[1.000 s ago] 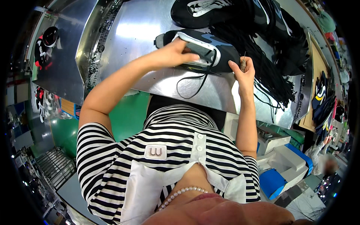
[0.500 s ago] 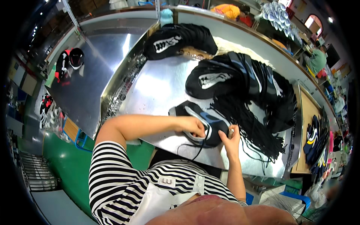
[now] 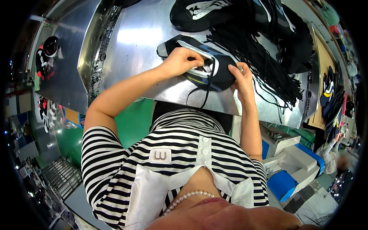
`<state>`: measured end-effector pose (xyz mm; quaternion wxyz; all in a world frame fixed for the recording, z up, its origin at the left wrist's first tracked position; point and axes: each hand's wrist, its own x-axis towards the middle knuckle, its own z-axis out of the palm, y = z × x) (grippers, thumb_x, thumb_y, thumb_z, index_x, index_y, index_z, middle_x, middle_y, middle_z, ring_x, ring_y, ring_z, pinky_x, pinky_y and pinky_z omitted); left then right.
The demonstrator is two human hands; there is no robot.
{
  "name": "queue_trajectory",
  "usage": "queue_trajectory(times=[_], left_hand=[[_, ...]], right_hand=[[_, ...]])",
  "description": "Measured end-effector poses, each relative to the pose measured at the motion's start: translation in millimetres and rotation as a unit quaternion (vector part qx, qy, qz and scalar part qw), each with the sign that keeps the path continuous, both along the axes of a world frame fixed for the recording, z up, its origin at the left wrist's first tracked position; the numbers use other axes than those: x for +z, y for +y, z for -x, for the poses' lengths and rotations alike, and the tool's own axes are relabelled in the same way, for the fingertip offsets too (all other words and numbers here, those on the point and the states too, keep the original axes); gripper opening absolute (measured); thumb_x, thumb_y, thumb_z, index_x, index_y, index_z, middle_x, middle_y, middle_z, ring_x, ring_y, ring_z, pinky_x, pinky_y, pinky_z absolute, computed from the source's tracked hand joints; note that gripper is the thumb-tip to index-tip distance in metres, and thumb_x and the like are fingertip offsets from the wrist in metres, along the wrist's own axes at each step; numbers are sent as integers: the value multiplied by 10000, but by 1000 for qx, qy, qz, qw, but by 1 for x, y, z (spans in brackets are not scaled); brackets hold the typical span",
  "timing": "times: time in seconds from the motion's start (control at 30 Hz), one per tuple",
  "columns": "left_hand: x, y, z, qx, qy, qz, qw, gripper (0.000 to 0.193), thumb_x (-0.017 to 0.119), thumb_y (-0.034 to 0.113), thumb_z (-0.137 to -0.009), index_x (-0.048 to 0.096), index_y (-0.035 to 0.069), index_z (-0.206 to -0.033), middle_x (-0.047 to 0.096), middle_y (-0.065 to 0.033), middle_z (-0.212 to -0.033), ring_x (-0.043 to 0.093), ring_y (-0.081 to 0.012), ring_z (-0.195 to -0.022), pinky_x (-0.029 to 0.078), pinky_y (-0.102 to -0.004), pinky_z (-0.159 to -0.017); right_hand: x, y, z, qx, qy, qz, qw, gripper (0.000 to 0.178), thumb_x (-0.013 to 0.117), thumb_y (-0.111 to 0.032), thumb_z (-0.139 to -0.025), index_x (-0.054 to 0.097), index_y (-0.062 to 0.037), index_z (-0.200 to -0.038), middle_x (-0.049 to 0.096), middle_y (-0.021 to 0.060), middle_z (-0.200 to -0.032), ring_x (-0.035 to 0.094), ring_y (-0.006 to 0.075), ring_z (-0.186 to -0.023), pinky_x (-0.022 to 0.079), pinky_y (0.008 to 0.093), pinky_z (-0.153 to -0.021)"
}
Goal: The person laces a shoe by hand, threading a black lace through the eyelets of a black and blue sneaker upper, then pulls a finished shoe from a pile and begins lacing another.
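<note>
A black shoe upper (image 3: 174,45) with white and blue trim lies flat on the metal table (image 3: 134,42), near its front edge. My left hand (image 3: 182,61) presses down on the middle of the upper, fingers curled over the lace area. My right hand (image 3: 239,76) grips the upper's right end, thumb and fingers pinched around a small lace tip. A black lace (image 3: 205,96) hangs from the upper over the table's edge.
A heap of loose black laces (image 3: 257,50) lies right of the shoe. More black uppers (image 3: 207,13) are stacked at the back. A lower metal surface (image 3: 57,76) with dark shoe parts is on the left. White and blue boxes (image 3: 295,161) stand lower right.
The view has swung closer over the table. Both hands stay on the same black upper, the left shifting slightly on the lace area.
</note>
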<state>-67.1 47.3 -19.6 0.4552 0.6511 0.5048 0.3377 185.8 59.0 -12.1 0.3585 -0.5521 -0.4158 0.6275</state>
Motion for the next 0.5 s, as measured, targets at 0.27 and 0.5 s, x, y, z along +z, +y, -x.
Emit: queue_trajectory(times=[0.27, 0.5], left_hand=[[10, 6, 2, -20, 72, -33, 997, 145, 687, 148, -838, 712, 13, -884, 704, -128, -825, 670, -252, -749, 511, -330, -715], [46, 8, 45, 59, 255, -280, 924, 57, 661, 39, -838, 625, 23, -880, 627, -123, -853, 627, -306, -783, 502, -380, -699]], right_hand=[[1, -2, -3, 10, 16, -7, 1000, 287, 753, -214, -855, 530, -82, -979, 563, -36, -679, 414, 11, -482, 248, 193, -417], [-13, -3, -13, -13, 44, -24, 999, 276, 748, -207, -864, 533, -88, -989, 534, -50, -666, 378, 8, -466, 244, 194, -408]])
